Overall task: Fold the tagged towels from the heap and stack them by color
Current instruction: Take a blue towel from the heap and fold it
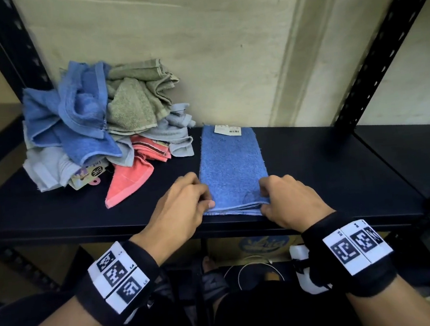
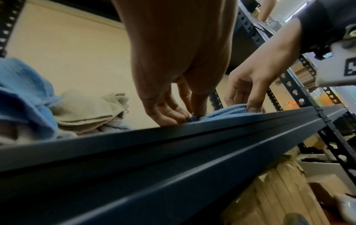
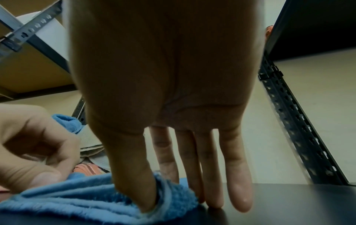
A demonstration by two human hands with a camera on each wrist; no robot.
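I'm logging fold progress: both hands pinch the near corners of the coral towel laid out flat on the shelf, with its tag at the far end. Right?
Not quite: the flat towel is blue, not coral. The head view shows the left hand and right hand pinching the near corners of the blue towel, its tag at the far end. The coral towel lies in the heap.

- My head view looks down and forward over the shelf [image 1: 314, 169], both hands visible.
- My left wrist view sits below the shelf's front edge, looking up close.
- My right wrist view skims the shelf surface; all three share the blue towel [image 1: 231, 166].
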